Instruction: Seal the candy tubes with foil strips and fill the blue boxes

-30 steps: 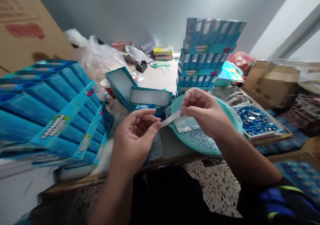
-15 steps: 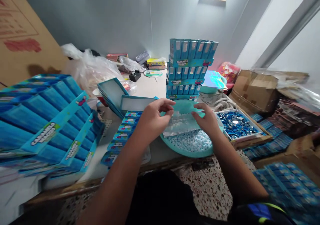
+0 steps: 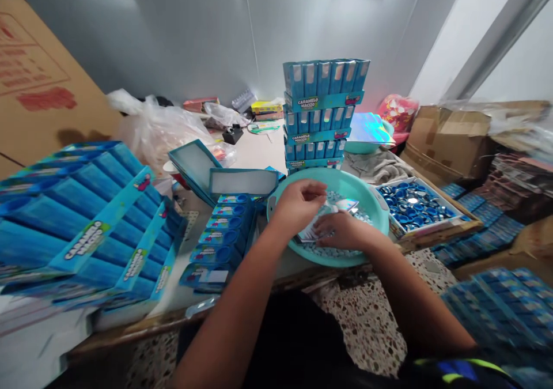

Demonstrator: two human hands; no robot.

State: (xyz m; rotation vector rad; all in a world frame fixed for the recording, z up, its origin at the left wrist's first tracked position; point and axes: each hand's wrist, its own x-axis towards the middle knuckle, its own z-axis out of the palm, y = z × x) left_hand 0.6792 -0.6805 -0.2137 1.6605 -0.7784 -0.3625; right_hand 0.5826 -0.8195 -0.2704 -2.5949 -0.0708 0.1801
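A turquoise basin (image 3: 379,227) holds many small pale blue pieces (image 3: 332,253). Above its left part is my left hand (image 3: 300,204), fingers curled together; whatever they grip is too hidden to name. My right hand (image 3: 341,229) reaches down into the basin, its fingers bent over a clear plastic sheet or bag (image 3: 307,231) and the pieces. What its fingertips hold cannot be made out. A shiny printed piece (image 3: 347,204) lies just beyond it. Left of the basin stands a row of blue containers (image 3: 222,237) with round openings.
Stacked blue trays (image 3: 319,101) rise behind the basin. A white box of blue rings (image 3: 415,204) sits to its right. More blue packages (image 3: 95,222) fill the left side, near a clear plastic bag (image 3: 159,124). Cardboard boxes (image 3: 449,135) stand at the right.
Both hands were raised over the clear sheet; the right has moved down and left into the basin, the left slightly right. The sheet is now mostly covered. The view has shifted a little.
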